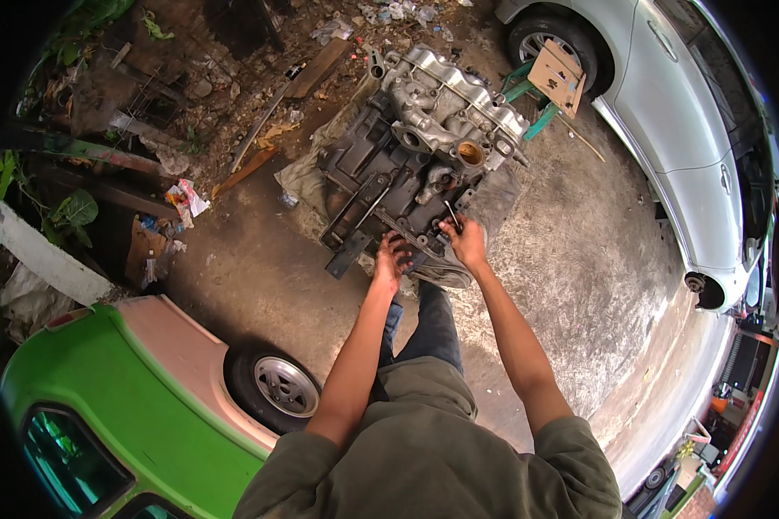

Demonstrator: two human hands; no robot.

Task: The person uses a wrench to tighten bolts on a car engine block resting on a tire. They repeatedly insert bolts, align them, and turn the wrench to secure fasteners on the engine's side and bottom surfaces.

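A car engine point(389, 169) rests on cloth laid over the concrete in front of me, its silver metal cover on the far side and dark block nearer. My right hand point(465, 240) is at the engine's near right edge, closed around a slim metal hand tool point(453, 213); its exact kind is too small to tell. At the near edge, to the left, my left hand point(392, 262) has its fingers apart with nothing in them, against or just beside the block; contact is unclear. Between the hands lies a dark lower flange point(417, 235) of the engine.
A green and pink car point(130, 372) stands at lower left, a silver car point(675, 104) at right. Behind the engine's right side is a green stool point(541, 119) with a cardboard piece point(557, 78). Planks point(318, 69) and litter lie at upper left.
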